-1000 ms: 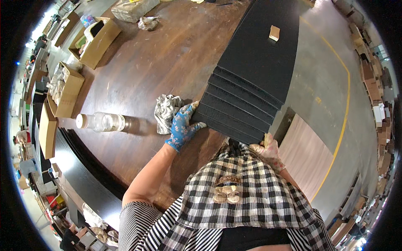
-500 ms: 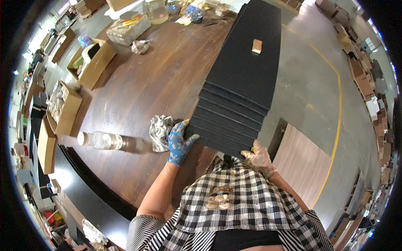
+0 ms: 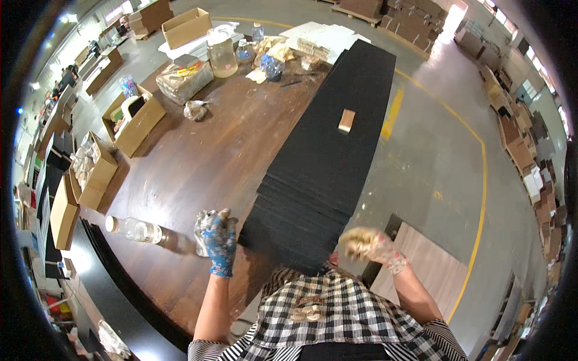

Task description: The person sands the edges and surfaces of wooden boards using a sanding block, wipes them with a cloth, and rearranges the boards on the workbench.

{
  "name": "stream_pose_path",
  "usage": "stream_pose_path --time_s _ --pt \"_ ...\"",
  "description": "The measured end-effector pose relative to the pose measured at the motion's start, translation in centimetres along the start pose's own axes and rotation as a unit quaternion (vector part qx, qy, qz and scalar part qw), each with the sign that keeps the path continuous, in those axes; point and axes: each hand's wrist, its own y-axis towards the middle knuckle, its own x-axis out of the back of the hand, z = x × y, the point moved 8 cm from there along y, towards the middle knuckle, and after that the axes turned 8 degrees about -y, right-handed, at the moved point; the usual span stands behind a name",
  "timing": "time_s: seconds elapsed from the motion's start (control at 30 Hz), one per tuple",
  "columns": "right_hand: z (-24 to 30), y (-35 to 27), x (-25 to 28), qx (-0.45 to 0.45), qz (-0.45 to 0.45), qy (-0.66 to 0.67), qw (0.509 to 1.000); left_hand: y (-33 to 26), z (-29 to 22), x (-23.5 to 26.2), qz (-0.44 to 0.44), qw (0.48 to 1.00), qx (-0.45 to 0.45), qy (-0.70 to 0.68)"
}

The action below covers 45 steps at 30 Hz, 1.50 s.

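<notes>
A long stack of black boards (image 3: 325, 150) runs along the right side of the brown table, its near end by my body and its layers stepped there. A small light brown block (image 3: 347, 120) lies on top. My left hand (image 3: 221, 240), in a blue flowered glove, is closed on a crumpled grey rag (image 3: 202, 233), left of the stack's near end. Part of the rag is hidden behind the glove. My right hand (image 3: 368, 245), in a pale stained glove, hovers just right of the stack, apart from it. Its fingers are bent but smeared by motion.
A clear bottle (image 3: 137, 230) lies on the brown table (image 3: 180, 174). Open cardboard boxes (image 3: 141, 129) line the left edge. Farther back stand a wrapped block (image 3: 183, 83) and a big jar (image 3: 223, 55). A wood-grain panel (image 3: 421, 259) is low on the right.
Both hands have left the near end of the black boards. The left has moved onto the rag, the right away to the right. The boards' stepped edges look more closely aligned; the view has tilted up.
</notes>
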Motion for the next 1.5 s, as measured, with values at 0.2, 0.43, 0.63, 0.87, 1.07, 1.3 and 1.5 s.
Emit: stream_pose_path --time_s 0.2,0.43,0.63,0.87,1.07,1.3,1.5 --pt "7.4 4.2 8.3 -0.032 -0.340 -0.326 0.882 0.8 2.6 3.6 -0.135 0.981 0.012 0.136" --pt "14.2 14.2 9.7 0.178 -0.238 -0.841 0.453 -7.2 14.2 4.9 -0.035 0.940 0.115 0.318" --pt "14.2 15.5 12.9 0.152 -0.154 -0.846 0.488 -6.9 10.5 4.6 -0.104 0.960 0.101 0.239" --pt "12.1 7.8 -1.2 0.303 -0.154 -0.682 0.648 -6.6 8.0 3.9 -0.083 0.974 0.134 0.165" --pt "7.7 5.0 -0.4 0.131 -0.266 -0.712 0.637 -2.3 5.3 0.3 -0.004 0.994 0.054 0.095" --pt "7.8 8.2 0.4 0.087 -0.274 -0.722 0.629 -1.3 2.5 -1.7 0.022 0.996 0.042 0.076" --pt "11.6 17.6 -0.1 0.103 -0.210 -0.736 0.635 0.0 -0.8 -2.8 0.035 0.995 0.063 0.069"
